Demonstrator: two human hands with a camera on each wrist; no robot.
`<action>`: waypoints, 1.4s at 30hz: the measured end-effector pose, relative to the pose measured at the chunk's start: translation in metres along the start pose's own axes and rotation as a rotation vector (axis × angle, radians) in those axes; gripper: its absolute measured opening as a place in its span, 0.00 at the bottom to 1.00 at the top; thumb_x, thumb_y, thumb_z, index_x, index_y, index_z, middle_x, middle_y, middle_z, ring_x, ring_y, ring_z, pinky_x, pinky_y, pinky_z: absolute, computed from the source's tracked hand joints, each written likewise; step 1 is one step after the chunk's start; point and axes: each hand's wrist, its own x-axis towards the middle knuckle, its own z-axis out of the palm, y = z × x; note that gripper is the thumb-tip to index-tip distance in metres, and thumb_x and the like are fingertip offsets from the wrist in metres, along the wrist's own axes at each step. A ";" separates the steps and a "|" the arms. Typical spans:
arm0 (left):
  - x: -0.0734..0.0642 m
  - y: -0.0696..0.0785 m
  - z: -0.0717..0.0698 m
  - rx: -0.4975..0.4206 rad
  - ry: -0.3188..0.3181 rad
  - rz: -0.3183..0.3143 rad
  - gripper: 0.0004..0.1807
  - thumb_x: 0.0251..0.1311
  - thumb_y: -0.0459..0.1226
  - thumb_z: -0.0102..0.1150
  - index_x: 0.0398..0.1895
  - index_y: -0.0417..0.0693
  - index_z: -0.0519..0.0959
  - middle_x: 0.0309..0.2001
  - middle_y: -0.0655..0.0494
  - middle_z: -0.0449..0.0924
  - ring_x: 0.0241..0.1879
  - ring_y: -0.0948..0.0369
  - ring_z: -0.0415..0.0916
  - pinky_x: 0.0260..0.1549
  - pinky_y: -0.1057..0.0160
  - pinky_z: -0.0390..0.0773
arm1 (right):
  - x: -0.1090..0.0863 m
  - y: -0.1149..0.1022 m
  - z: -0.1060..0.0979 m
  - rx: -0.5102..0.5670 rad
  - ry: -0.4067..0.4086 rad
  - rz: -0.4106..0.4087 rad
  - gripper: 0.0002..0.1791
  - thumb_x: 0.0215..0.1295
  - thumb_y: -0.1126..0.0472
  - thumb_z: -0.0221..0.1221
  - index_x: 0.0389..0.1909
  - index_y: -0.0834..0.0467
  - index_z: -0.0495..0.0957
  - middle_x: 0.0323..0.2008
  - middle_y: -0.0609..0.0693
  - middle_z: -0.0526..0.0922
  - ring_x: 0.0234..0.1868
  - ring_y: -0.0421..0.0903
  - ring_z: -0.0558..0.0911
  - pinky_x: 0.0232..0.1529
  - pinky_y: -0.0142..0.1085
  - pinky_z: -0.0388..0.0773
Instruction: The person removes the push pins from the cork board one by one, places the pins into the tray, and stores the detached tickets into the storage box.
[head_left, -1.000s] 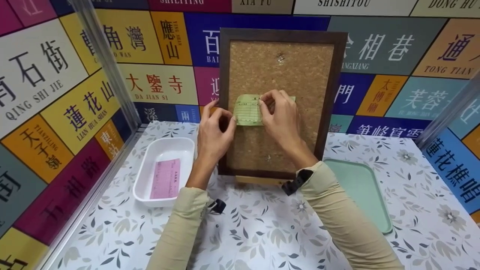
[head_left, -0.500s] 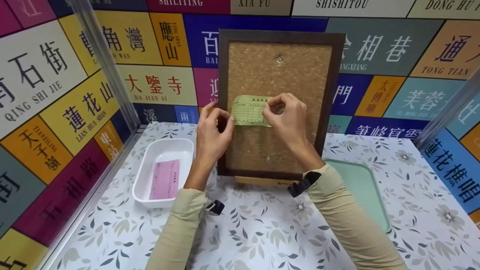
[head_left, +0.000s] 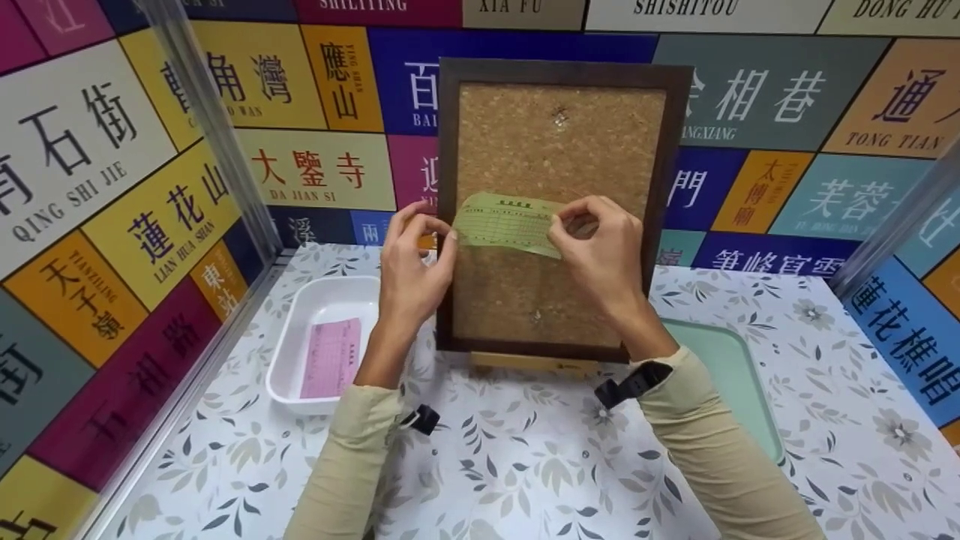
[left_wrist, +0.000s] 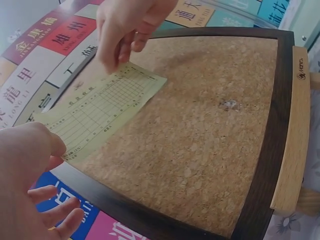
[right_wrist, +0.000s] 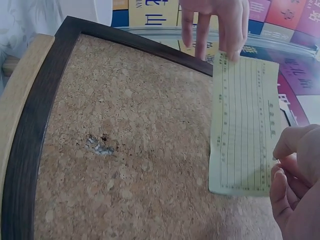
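Note:
A light green printed paper slip (head_left: pixel 506 223) stretches across the cork board (head_left: pixel 559 161), bowed and a little tilted. My left hand (head_left: pixel 415 266) pinches its left end between thumb and forefinger, beside the board's dark frame. At the slip's right end, my right hand (head_left: pixel 600 244) grips the edge with thumb and fingertips. The left wrist view has the slip (left_wrist: pixel 107 107) spanning both hands in front of the cork. In the right wrist view, the slip (right_wrist: pixel 242 130) hangs lengthwise from the left fingertips; whether the right fingertips also hold something small cannot be told.
A white tray (head_left: pixel 279 364) with a pink printed slip (head_left: pixel 330 358) lies on the left. On the right is a flat green tray (head_left: pixel 739 375), partly behind the right forearm. The board rests on a wooden stand (head_left: pixel 534 361). Worn marks show on the cork.
My right hand has moved right and slightly down along the slip to its right end. My left hand has shifted slightly left. More of the slip shows, now bowed, its right end lower.

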 end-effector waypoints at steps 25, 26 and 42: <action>-0.010 0.007 -0.042 -0.112 0.016 -0.011 0.06 0.75 0.40 0.65 0.44 0.48 0.83 0.38 0.58 0.92 0.40 0.64 0.89 0.46 0.57 0.88 | -0.036 0.027 -0.055 -0.003 0.074 0.007 0.03 0.67 0.61 0.72 0.36 0.57 0.90 0.27 0.46 0.87 0.27 0.41 0.81 0.30 0.24 0.74; -0.011 0.007 -0.044 -0.110 0.016 -0.012 0.06 0.75 0.41 0.65 0.45 0.48 0.83 0.39 0.58 0.92 0.40 0.65 0.89 0.46 0.57 0.88 | -0.037 0.023 -0.057 -0.003 0.084 0.001 0.03 0.67 0.63 0.72 0.36 0.58 0.90 0.26 0.48 0.87 0.26 0.40 0.81 0.29 0.23 0.73; -0.013 0.003 -0.070 -0.107 0.115 0.016 0.08 0.76 0.41 0.65 0.49 0.46 0.83 0.40 0.58 0.92 0.41 0.66 0.88 0.46 0.61 0.86 | -0.068 0.055 -0.096 -0.071 0.145 0.105 0.07 0.68 0.56 0.74 0.42 0.54 0.91 0.31 0.47 0.91 0.28 0.33 0.82 0.27 0.22 0.72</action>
